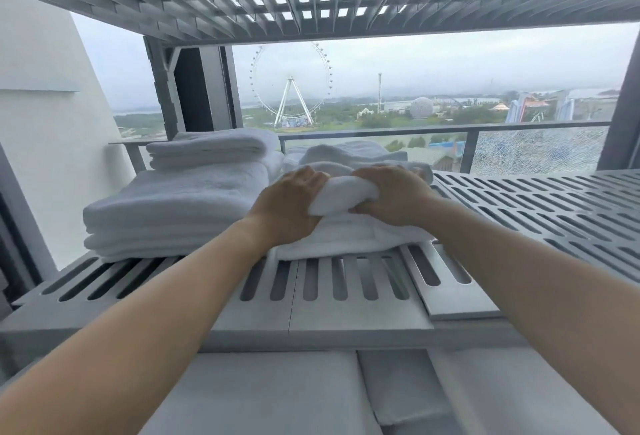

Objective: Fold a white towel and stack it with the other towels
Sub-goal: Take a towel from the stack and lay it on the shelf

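Outside, towels (173, 206) on slatted grey balcony shelf (360, 320)

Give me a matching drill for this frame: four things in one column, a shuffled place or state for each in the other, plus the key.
Things
1. white towel
2. folded towel stack
3. Ferris wheel
4. right glass panel

Places or states
A. shattered all over
B. piled on the slatted shelf, towards its left end
C. gripped by the left hand and the right hand
D. far off, beyond the railing

Pairs: 1-C, 2-B, 3-D, 4-A
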